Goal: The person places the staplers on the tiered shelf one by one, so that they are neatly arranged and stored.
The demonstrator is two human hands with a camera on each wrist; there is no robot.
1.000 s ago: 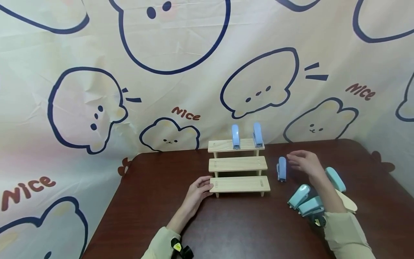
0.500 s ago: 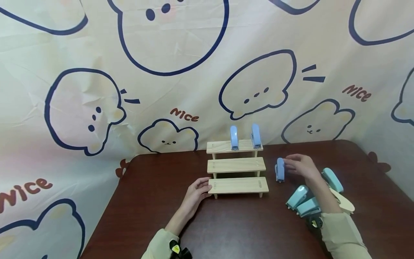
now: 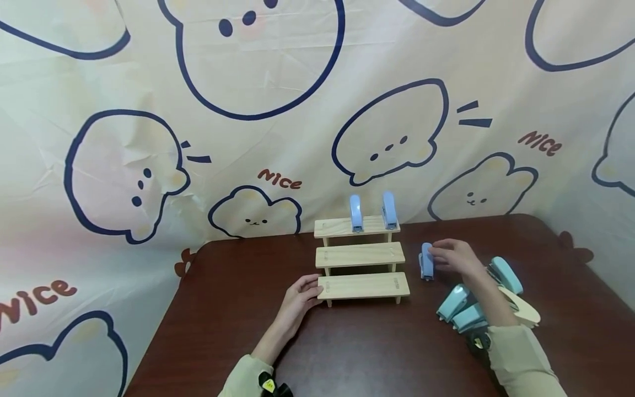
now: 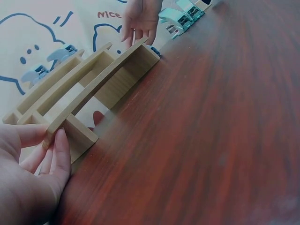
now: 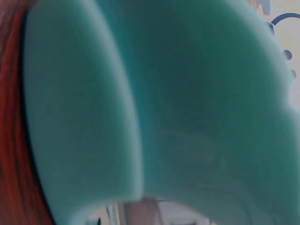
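Observation:
My left hand (image 3: 294, 302) pinches the left end of the lowest step of a three-step wooden display stand (image 3: 363, 285). In the left wrist view, thumb and fingers grip that board's end. My right hand (image 3: 457, 257) is at the right side of a blue stapler (image 3: 426, 262) standing on the table right of the stand. Its fingertips appear to touch the stapler, and the fingers look relaxed. Two more blue staplers, one (image 3: 356, 213) left and one (image 3: 389, 210) right, stand on the top step. A teal stapler surface (image 5: 201, 108) fills most of the right wrist view, hiding the right hand there.
Near the right forearm, teal staplers (image 3: 452, 303) lie grouped on the dark brown table (image 3: 367, 353). Another teal stapler (image 3: 507, 275) and a cream stapler (image 3: 525, 310) lie on the forearm's far side. A printed cloth (image 3: 278, 138) hangs behind the table.
My right hand has moved left and slightly down to the blue stapler's side. My left hand keeps its grip on the stand. The head view has shifted slightly.

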